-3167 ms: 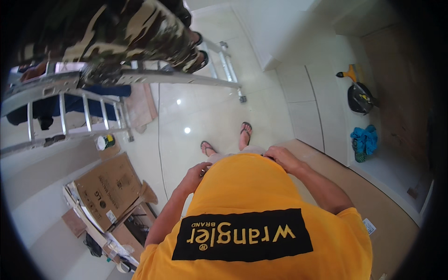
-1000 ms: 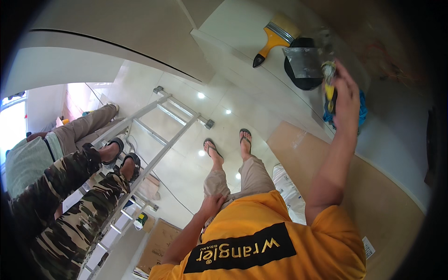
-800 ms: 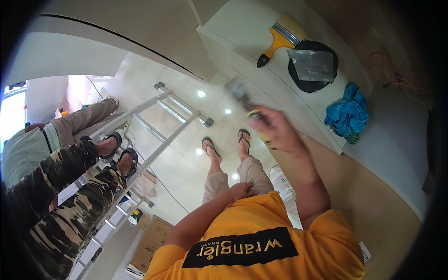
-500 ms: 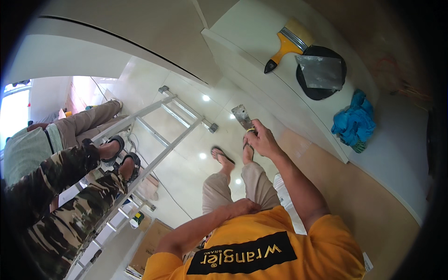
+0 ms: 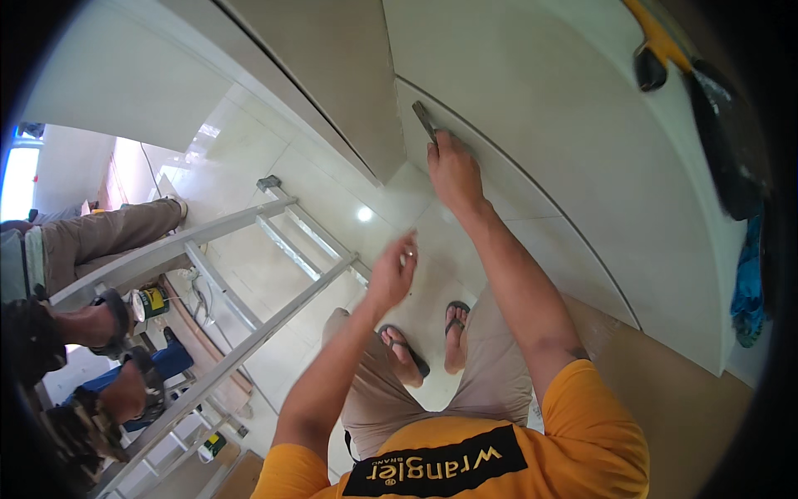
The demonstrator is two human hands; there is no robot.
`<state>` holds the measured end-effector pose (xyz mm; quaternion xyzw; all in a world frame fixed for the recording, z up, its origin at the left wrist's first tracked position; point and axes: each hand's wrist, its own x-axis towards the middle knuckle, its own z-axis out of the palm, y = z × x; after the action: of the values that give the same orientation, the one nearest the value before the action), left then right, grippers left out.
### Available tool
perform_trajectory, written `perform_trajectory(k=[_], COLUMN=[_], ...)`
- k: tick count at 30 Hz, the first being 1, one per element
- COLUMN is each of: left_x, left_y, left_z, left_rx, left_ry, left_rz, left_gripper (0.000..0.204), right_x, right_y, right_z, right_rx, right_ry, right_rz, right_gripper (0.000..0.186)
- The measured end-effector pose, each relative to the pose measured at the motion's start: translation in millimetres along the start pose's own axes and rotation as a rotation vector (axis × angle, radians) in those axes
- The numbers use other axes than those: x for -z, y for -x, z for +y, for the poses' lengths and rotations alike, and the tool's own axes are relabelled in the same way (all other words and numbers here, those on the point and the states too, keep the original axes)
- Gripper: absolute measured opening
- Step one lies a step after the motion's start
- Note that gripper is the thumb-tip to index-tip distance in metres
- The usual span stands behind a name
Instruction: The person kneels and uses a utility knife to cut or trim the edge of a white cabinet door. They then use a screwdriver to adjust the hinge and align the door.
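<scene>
My right hand (image 5: 455, 172) is closed on a metal putty knife (image 5: 422, 116), its blade raised at the pale panel (image 5: 507, 100) just below the dark curved seam, near the corner with a beige panel (image 5: 332, 75). Lower and to the left, my left hand (image 5: 396, 270) is in the air with loosely bent fingers apart and nothing visible in them. On the panel's right part lie a yellow-handled brush (image 5: 665, 46), a black oval item (image 5: 721, 145) and a blue cloth (image 5: 748, 274).
An aluminium ladder (image 5: 224, 291) spans the left, with a co-worker's sandalled feet (image 5: 125, 391) on it and another person's trousered legs (image 5: 108, 233) beyond. A green-labelled can (image 5: 151, 301) sits near the ladder. A brown board (image 5: 657, 416) lies at lower right.
My right hand has carried the putty knife up and forward to the panel seam. My left hand has left my waist and moved forward. The view has shifted toward the panels.
</scene>
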<state>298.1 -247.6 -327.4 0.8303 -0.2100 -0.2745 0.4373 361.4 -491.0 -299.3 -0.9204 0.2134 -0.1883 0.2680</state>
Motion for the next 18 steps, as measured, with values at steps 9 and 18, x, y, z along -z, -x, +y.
perform_trajectory(k=[9, 18], left_x=[16, 3], left_y=[-188, -233], left_z=[36, 46], left_rx=[-0.378, -0.339], left_ry=[-0.042, 0.114], left_rz=[0.425, 0.387], left_gripper=[0.063, 0.069], right_x=[-48, -37], right_y=[-16, -25], right_z=[16, 26], right_rx=[0.046, 0.115], right_ry=[-0.007, -0.180], right_rz=[0.057, -0.036], right_gripper=[0.022, 0.015])
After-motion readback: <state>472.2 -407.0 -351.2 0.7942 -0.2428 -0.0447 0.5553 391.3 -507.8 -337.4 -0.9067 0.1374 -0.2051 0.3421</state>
